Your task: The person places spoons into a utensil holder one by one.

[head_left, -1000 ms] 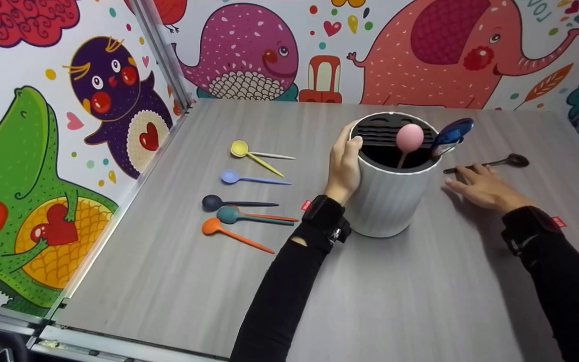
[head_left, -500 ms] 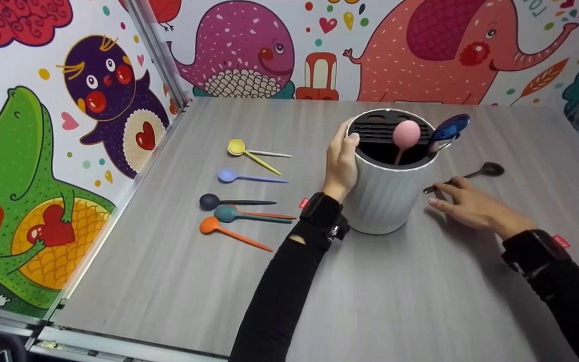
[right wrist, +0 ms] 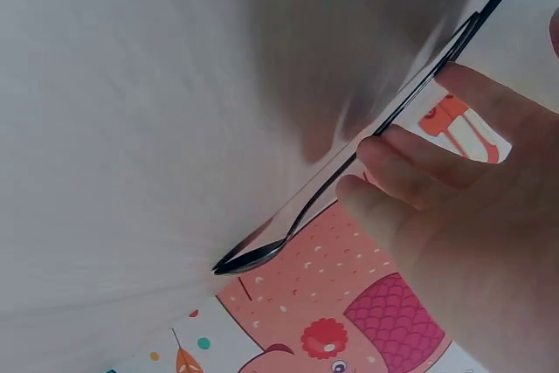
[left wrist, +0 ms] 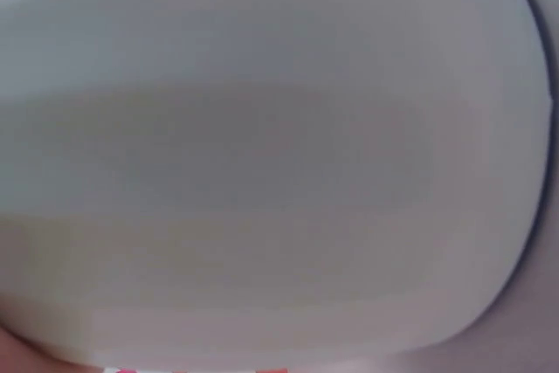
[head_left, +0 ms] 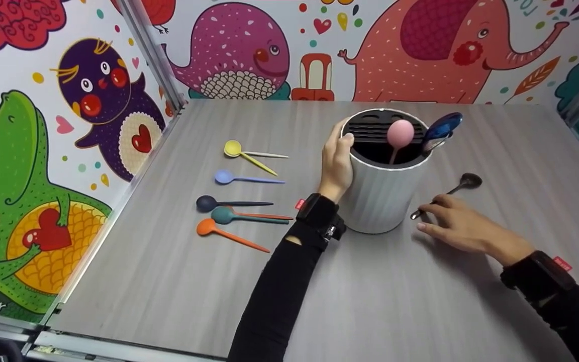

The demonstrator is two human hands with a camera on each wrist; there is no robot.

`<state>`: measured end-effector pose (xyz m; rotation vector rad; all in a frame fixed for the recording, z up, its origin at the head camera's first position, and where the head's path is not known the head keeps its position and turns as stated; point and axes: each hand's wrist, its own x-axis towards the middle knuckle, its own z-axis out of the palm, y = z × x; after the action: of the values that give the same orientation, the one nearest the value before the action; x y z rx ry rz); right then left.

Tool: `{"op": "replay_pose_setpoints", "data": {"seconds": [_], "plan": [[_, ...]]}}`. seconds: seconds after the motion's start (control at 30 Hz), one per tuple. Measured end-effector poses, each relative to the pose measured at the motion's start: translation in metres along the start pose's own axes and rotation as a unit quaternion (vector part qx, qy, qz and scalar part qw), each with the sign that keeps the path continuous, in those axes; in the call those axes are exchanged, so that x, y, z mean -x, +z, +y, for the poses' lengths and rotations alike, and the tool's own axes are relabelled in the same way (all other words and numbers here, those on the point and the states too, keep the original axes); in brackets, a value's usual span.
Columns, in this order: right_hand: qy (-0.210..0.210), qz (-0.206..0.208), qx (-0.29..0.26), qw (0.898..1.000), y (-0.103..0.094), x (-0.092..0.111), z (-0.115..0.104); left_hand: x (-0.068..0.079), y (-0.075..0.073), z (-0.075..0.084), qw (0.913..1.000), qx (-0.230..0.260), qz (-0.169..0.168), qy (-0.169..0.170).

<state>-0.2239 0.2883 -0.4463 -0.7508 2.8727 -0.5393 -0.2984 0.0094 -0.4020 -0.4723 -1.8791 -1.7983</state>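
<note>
A ribbed white utensil holder (head_left: 382, 201) with a black slotted insert stands on the table. My left hand (head_left: 336, 168) grips its left side, thumb at the rim; the holder's pale wall (left wrist: 262, 163) fills the left wrist view. From its opening rise a pink spoon (head_left: 400, 134) and a shiny blue spoon (head_left: 443, 125). To the right lies a dark metal spoon (head_left: 470, 181), bowl pointing away. My right hand (head_left: 463, 229) touches its handle with fairly straight fingertips, the thumb apart. In the right wrist view, several fingers (right wrist: 419, 159) rest along the handle.
On the grey table (head_left: 169, 281), left of the holder, lie several spoons: yellow (head_left: 232, 148) crossing a white one, periwinkle (head_left: 224, 176), navy (head_left: 206, 203), teal (head_left: 224, 215) over a red-orange one, and orange (head_left: 206, 227). Cartoon-printed walls (head_left: 319, 40) stand behind and at left.
My right hand has drawn the dark spoon along the table toward me and leftward, and it now lies at a steeper angle. My left hand keeps its grip on the holder.
</note>
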Motion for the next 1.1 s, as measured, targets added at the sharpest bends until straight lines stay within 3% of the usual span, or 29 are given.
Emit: {"op": "replay_pose_setpoints", "data": {"seconds": [0.23, 0.43, 0.57, 0.77, 0.97, 1.1], "plan": [[-0.051, 0.073, -0.001, 0.996, 0.007, 0.01, 0.004, 0.0, 0.001, 0.001, 1.0, 0.004, 0.0, -0.008], [-0.141, 0.136, 0.018, 0.98, 0.011, 0.016, 0.021, 0.001, 0.001, 0.0, 0.9999, 0.01, -0.006, -0.007], [-0.177, 0.148, -0.002, 0.973, 0.01, 0.017, 0.032, 0.001, 0.0, 0.0, 0.9999, 0.012, -0.006, -0.005], [-0.165, 0.143, -0.058, 0.974, 0.004, 0.016, 0.04, 0.001, -0.003, 0.0, 1.0, 0.004, -0.001, -0.002], [-0.153, 0.174, -0.048, 0.972, -0.004, 0.013, 0.042, 0.001, -0.002, 0.0, 0.9999, 0.002, -0.006, -0.01], [-0.101, 0.202, -0.03, 0.974, -0.018, 0.008, 0.042, 0.001, 0.0, 0.001, 0.9999, -0.003, -0.005, -0.011]]}}
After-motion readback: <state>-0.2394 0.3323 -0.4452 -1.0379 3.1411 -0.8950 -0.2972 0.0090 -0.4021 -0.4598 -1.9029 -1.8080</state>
